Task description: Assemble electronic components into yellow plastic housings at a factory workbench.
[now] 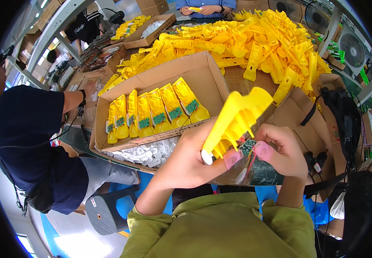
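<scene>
My left hand (190,161) grips a yellow plastic housing (235,118) by its lower end, tilted up to the right, with a white tip at its bottom. A pink finger cot covers my left thumb. My right hand (282,150) pinches a small green circuit board (248,146) with red wires, held against the housing's underside; its thumb also wears a pink cot. Both hands hover over the near edge of the cardboard-covered table (237,79).
An open cardboard box (203,69) holds a row of yellow housings (153,112) fitted with green boards, with white parts (145,152) below. A big heap of yellow housings (254,41) lies behind. A person in dark blue (26,129) sits at left; another person's hands (205,9) work opposite.
</scene>
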A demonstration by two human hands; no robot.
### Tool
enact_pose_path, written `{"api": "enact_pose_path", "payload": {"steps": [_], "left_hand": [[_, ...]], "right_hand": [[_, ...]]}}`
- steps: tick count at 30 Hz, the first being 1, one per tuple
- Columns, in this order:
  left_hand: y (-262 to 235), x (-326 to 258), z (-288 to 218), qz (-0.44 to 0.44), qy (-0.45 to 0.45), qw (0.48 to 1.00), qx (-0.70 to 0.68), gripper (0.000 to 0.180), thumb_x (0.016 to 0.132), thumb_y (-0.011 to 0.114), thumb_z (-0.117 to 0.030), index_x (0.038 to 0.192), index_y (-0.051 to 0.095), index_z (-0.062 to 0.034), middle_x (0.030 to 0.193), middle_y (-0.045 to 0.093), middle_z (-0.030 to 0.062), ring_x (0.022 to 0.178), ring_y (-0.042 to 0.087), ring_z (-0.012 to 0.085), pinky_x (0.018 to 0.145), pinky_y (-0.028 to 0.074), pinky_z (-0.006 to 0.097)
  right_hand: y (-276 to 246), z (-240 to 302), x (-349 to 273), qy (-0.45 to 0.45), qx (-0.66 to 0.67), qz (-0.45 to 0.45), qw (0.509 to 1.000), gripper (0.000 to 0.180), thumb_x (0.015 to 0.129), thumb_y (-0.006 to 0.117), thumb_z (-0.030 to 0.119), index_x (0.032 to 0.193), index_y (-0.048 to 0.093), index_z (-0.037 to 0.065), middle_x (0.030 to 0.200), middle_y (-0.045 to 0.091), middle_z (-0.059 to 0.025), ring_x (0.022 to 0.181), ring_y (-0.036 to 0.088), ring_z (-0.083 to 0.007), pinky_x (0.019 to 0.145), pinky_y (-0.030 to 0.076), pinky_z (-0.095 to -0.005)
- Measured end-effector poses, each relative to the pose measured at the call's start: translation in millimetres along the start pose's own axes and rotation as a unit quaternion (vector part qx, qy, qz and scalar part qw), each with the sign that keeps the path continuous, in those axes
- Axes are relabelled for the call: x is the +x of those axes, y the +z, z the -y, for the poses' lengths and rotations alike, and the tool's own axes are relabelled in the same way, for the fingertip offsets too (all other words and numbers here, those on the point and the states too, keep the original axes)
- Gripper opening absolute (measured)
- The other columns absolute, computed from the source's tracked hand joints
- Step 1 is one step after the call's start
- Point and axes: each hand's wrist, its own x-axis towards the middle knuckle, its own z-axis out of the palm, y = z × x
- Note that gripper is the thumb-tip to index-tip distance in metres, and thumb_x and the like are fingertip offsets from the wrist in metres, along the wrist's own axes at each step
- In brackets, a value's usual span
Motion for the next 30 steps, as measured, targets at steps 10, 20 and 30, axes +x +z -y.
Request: {"api": "enact_pose_path", "payload": {"steps": [10,20,30], "left_hand": [[14,3,20,-0.075,0.075,0.993,0.054,0.031,0.077,0.060,-0.005,0.106,0.050,-0.0011,0.084,0.058,0.0074,0.075,0.056,0.0148,0.068,0.045,0.027],[52,17,50,-0.126,-0.051,0.990,-0.045,0.027,0.074,0.060,-0.005,0.098,0.049,0.0001,0.076,0.058,0.0141,0.071,0.060,0.0272,0.061,0.046,0.033],[110,58,162,-0.060,-0.077,0.961,0.257,0.040,0.074,0.062,-0.019,0.102,0.045,0.0016,0.088,0.054,0.0210,0.082,0.055,0.0346,0.068,0.045,0.042]], "right_hand": [[13,-12,-2,0.027,0.107,-0.071,0.991,0.029,0.084,0.053,0.020,0.063,0.047,0.000,0.053,0.044,0.0011,0.049,0.036,-0.0049,0.044,0.028,-0.0218],[-24,-15,22,-0.099,0.067,-0.411,0.904,0.035,0.088,0.042,0.027,0.059,0.042,0.008,0.054,0.034,0.0029,0.047,0.026,-0.0042,0.044,0.017,-0.0209],[-53,36,41,0.046,-0.260,0.147,0.953,0.046,0.089,0.042,0.040,0.067,0.055,0.002,0.055,0.048,-0.0021,0.050,0.042,-0.0066,0.046,0.031,-0.0224]]}}
